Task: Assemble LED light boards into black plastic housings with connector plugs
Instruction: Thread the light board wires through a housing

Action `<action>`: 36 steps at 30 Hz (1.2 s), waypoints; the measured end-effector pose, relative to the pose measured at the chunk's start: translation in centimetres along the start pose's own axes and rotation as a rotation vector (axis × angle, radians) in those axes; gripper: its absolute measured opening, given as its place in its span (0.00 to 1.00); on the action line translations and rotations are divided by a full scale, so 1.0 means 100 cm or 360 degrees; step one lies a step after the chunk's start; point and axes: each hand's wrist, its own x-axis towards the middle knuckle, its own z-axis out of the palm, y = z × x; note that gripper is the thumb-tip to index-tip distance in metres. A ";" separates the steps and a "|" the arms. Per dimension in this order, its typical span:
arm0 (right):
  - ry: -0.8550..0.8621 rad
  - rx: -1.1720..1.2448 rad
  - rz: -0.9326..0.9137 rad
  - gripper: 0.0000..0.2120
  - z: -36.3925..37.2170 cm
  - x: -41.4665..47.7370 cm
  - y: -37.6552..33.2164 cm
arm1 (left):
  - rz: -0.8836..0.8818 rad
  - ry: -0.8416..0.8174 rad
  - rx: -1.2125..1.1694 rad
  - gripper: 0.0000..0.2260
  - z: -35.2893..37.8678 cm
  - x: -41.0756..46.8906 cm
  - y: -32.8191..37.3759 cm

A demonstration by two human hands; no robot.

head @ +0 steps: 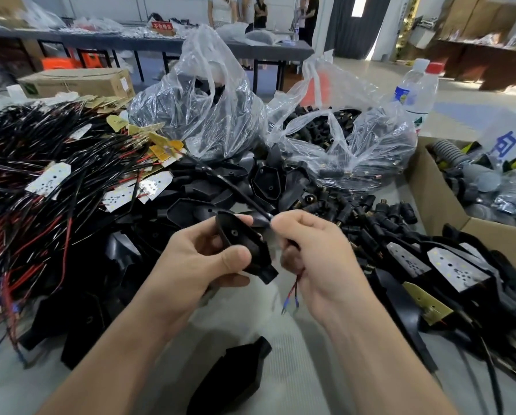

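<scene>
Item: black plastic housing (241,238), held above the bench (295,354), near centre.

The left hand (199,259) is curled round the housing. Just right of it, the right hand (319,253) pinches a black cable (220,181) (its red and black wire ends (294,290) hang below the palm). The cable runs far-left toward the heap of wired LED boards (50,181). A clear bag of connector plugs (340,136) sits far right. A spare housing (235,375) lies near, on the bench.
</scene>
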 end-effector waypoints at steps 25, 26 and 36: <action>-0.0137 0.1083 0.0158 0.19 0.010 0.000 -0.003 | -0.0029 -0.0148 0.0374 0.08 0.018 0.006 -0.014; -0.0095 0.0965 0.0116 0.17 0.011 -0.002 -0.003 | -0.0045 -0.0121 0.0358 0.08 0.018 0.006 -0.013; -0.0019 -0.0135 -0.0277 0.11 -0.001 -0.002 -0.004 | -0.0123 0.0033 0.0350 0.11 0.014 0.003 -0.012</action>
